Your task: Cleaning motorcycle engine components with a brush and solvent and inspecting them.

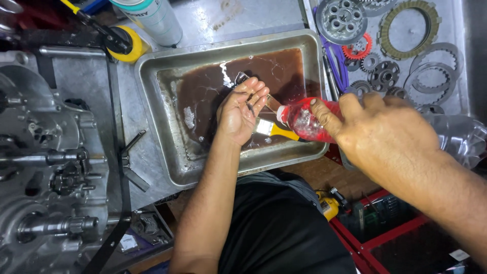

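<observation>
My left hand [241, 110] is cupped palm up over a metal tray [167, 152] of dark brown liquid, with a small metal part [250, 107] lying in the palm. My right hand [378, 129] grips a clear plastic bottle [304, 121] of red liquid, tipped with its neck toward the left palm. A paintbrush with a yellow handle [276, 131] lies in the tray just under the bottle. A shiny metal piece [241, 77] sticks out of the liquid beyond my left fingertips.
An engine case with shafts and gears [50, 167] fills the left. Clutch plates, gears and a friction ring [408, 25] lie on a tray at the upper right. A spray can [152, 20] and yellow tape roll [131, 43] stand behind the tray. A red frame [385, 233] is below.
</observation>
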